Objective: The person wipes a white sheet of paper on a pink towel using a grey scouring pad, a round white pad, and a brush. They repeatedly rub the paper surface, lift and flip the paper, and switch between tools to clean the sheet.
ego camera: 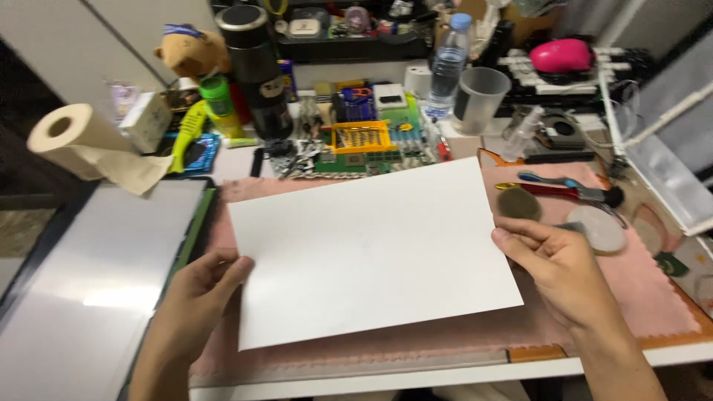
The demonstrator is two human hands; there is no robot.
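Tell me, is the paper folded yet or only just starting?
Just starting. Done: the white sheet lies flat and uncreased on the pink mat. In hand: the left hand holds its left edge, the right hand its right edge. Left: no fold or mark shows on it.

At the left of your desk a large flat screen (pixel 96 282) lies face up, pale grey and blank, dark-framed with a green edge, its near corner just beside your left hand (pixel 194 297). Far back, a clear water bottle (pixel 448 67) with a blue cap wears a blue-and-white label. Beside the paper roll stands a small pale box (pixel 145 121). The black flask (pixel 256 70) carries a small label, too blurred to tell
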